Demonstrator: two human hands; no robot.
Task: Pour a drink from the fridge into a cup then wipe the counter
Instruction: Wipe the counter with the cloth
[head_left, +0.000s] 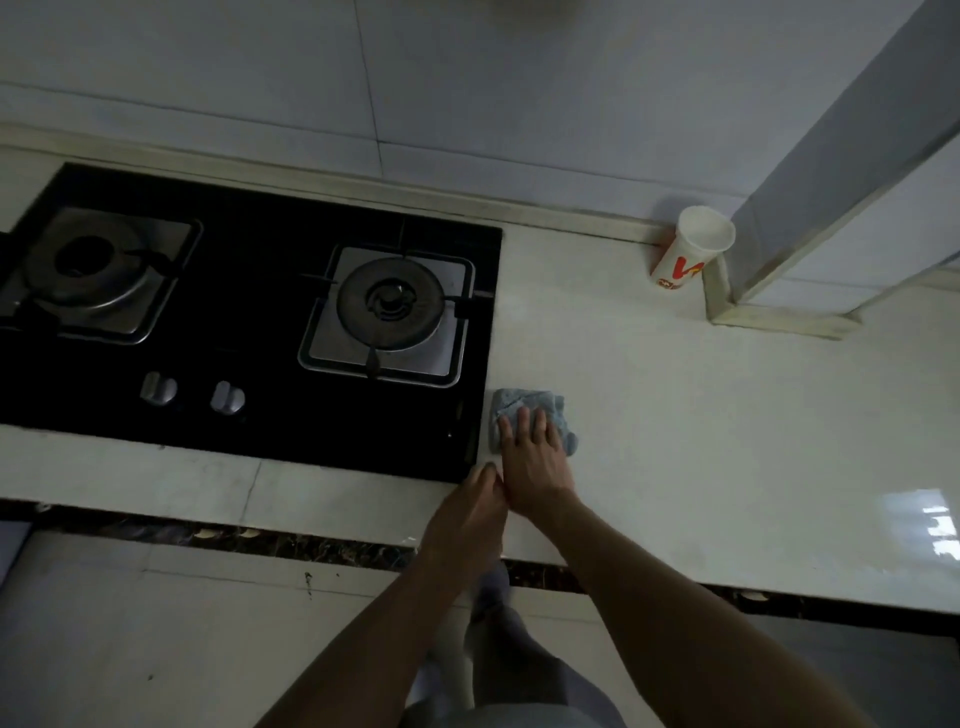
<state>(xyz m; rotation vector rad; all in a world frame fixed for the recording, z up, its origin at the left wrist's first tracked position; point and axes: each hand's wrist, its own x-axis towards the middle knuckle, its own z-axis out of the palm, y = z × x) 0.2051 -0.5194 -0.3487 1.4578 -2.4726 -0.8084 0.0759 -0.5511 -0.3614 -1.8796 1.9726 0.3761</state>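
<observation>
A blue-grey cloth (524, 402) lies flat on the white counter (701, 415), just right of the stove's front right corner. My right hand (530, 457) presses on it with straight, spread fingers. My left hand (475, 506) rests on the counter's front part, right beside my right wrist, its fingers loosely curled and holding nothing. A white paper cup (693, 249) with red and yellow print stands upright at the back of the counter, against the wall corner; its contents do not show.
A black glass gas stove (249, 332) with two burners and two knobs fills the counter's left half. A tiled pillar (831, 171) juts out at the back right. The counter's front edge (675, 582) runs diagonally below my arms, with floor tiles beneath.
</observation>
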